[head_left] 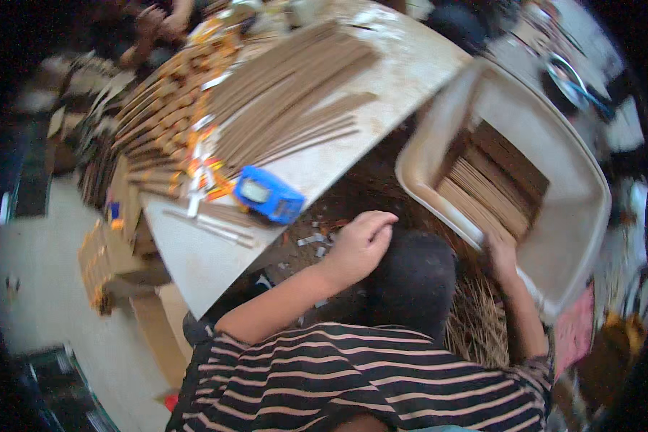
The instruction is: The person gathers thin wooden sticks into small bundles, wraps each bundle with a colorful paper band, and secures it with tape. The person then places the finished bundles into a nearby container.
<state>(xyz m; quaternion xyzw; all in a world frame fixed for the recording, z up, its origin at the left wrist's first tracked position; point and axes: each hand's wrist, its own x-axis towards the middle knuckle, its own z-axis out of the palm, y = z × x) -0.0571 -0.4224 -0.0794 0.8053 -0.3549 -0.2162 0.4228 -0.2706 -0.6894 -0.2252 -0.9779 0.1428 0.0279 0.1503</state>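
My left hand (360,245) is over a dark rounded shape, just off the table edge. Its fingers are bent together; I cannot see into the grip. My right hand (500,255) reaches over the near rim of a pale plastic tub (572,162) and touches the near ends of thin brown sticks (486,198) lying in it. Blur and its own back hide how those fingers are closed. A darker brown bundle (507,155) lies beside these sticks in the tub.
On the white table (410,79) lie fanned brown sticks (288,86), stacked bundles with orange wrapping (173,93) and a blue device with a small screen (268,194). Cardboard boxes (111,263) stand left. Another person's hands (158,25) show at the far left. Loose sticks (475,317) lie below the tub.
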